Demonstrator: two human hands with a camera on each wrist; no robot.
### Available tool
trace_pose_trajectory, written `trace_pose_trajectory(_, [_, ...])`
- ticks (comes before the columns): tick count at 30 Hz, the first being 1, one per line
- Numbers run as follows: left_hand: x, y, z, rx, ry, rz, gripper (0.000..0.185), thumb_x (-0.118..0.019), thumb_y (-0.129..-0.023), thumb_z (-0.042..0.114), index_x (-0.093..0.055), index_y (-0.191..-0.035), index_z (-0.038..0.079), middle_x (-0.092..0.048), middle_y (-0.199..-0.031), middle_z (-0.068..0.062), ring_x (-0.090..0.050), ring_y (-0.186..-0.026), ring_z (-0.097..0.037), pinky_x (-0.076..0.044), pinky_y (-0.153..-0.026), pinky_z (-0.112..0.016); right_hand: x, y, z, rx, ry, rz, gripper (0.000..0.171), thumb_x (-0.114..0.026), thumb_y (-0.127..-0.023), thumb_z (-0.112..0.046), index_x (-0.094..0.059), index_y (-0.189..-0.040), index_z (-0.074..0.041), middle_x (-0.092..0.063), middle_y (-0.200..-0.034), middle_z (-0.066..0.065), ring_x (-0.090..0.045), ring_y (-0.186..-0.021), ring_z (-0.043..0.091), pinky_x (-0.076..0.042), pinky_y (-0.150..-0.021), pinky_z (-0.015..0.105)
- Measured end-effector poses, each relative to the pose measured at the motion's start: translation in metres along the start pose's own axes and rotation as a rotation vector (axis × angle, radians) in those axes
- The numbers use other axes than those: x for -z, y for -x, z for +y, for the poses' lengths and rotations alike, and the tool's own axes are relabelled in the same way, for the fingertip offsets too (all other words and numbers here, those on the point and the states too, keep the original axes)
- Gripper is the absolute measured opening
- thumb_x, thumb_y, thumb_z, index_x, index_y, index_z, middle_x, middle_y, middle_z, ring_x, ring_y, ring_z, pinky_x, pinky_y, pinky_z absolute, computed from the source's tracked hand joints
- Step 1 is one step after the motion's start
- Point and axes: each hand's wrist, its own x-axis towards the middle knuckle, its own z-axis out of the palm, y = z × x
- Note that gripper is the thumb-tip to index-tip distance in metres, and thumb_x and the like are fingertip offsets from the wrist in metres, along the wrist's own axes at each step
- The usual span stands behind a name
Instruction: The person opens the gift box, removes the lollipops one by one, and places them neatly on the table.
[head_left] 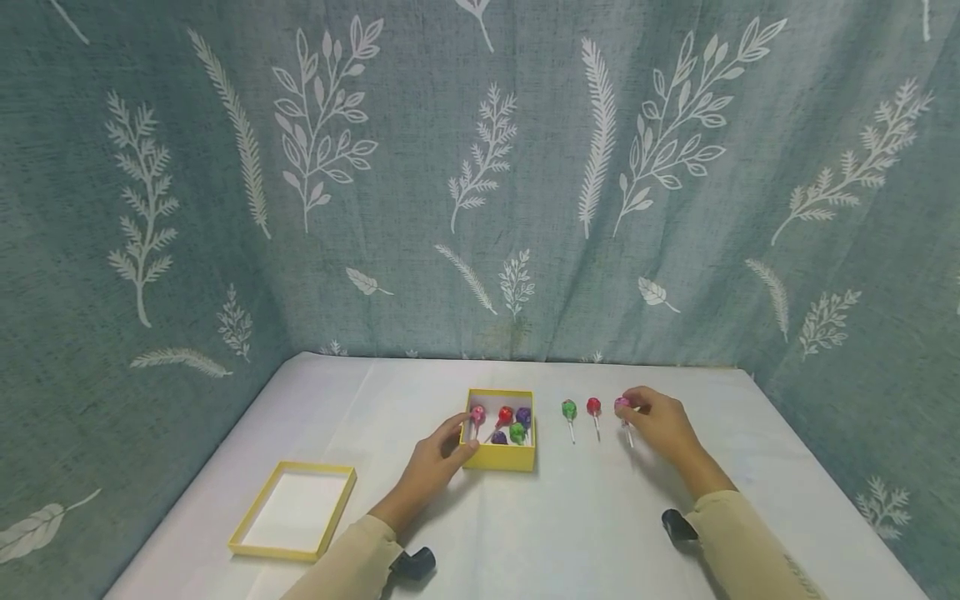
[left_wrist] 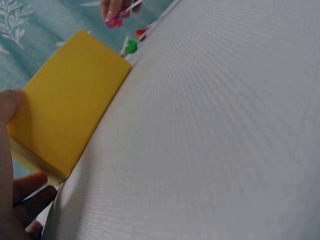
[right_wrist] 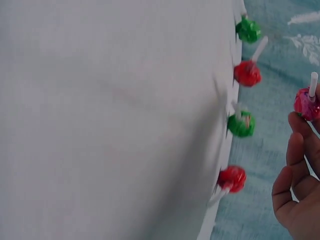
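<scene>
The pink lollipop (head_left: 622,403) has a round, glossy wrapped head on a thin white stick, and it is raised off the white desk (head_left: 570,517) in the right hand (head_left: 666,423). That hand's grip pinches the head between thumb and fingertips. The left hand (head_left: 430,465) has its grip bent round the near left corner of a yellow box (head_left: 498,458), the thumb against the front wall and the fingers at the left side. The box holds wrapped lollipops (head_left: 506,414) in pink, red, green and purple. Between box and right hand lie a green lollipop (head_left: 569,408) and a red lollipop (head_left: 594,405), sticks toward the person; the right wrist view shows two green and two red ones. A shallow yellow-rimmed tray (head_left: 281,552) rests well to the left. The desk's far edge meets a leaf-patterned curtain (head_left: 555,167); broad stretches of desk spread between the forearms and from the right hand to the right edge
</scene>
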Motion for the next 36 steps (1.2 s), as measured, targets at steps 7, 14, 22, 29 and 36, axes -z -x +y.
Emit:
trace_pose_trajectory(7, [0.000,0.000,-0.001,0.007,-0.008,-0.012,0.054,-0.054,-0.082,0.052,-0.038,-0.131,0.039,-0.046,-0.131,0.001,-0.036,-0.124,-0.024,-0.025,-0.098,-0.054,0.012,0.000,0.018,-0.035,0.027,-0.025,0.033,-0.059,-0.085,-0.033,-0.058,-0.109,-0.010,-0.064,-0.097,0.007,-0.057,-0.088,0.024,-0.042,-0.079,0.046])
trace_pose_trajectory(14, [-0.001,0.001,-0.002,0.005,-0.012,-0.011,0.054,-0.054,-0.082,0.052,-0.038,-0.131,0.039,-0.046,-0.131,0.001,-0.037,-0.123,-0.023,-0.027,-0.098,-0.052,0.025,0.000,0.031,-0.033,0.064,-0.027,0.032,-0.058,-0.086,-0.031,-0.058,-0.108,-0.008,-0.064,-0.095,0.007,-0.057,-0.084,0.022,-0.042,-0.074,0.043])
trace_pose_trajectory(22, [0.001,0.000,-0.001,-0.011,-0.002,-0.011,0.053,-0.054,-0.082,0.050,-0.039,-0.131,0.038,-0.046,-0.131,0.002,-0.037,-0.123,-0.023,-0.027,-0.098,-0.052,0.035,-0.006,0.047,-0.012,0.123,-0.048,0.034,-0.058,-0.086,-0.025,-0.056,-0.110,-0.002,-0.063,-0.097,0.014,-0.056,-0.088,0.031,-0.042,-0.073,0.047])
trace_pose_trajectory(29, [0.001,-0.001,-0.001,-0.018,0.000,-0.006,0.052,-0.055,-0.083,0.049,-0.039,-0.131,0.038,-0.047,-0.130,0.000,-0.038,-0.123,-0.024,-0.027,-0.097,-0.054,0.041,-0.008,0.055,-0.048,0.135,-0.088,0.035,-0.057,-0.086,-0.026,-0.055,-0.110,-0.001,-0.060,-0.100,0.018,-0.053,-0.093,0.036,-0.042,-0.076,0.051])
trace_pose_trajectory(36, [0.001,0.001,0.000,0.002,-0.004,-0.014,0.052,-0.055,-0.082,0.050,-0.039,-0.131,0.039,-0.046,-0.130,0.000,-0.036,-0.124,-0.025,-0.026,-0.097,-0.055,0.041,-0.011,0.068,-0.113,0.168,-0.130,0.041,-0.056,-0.087,-0.030,-0.052,-0.113,0.001,-0.056,-0.107,0.022,-0.050,-0.099,0.039,-0.040,-0.081,0.054])
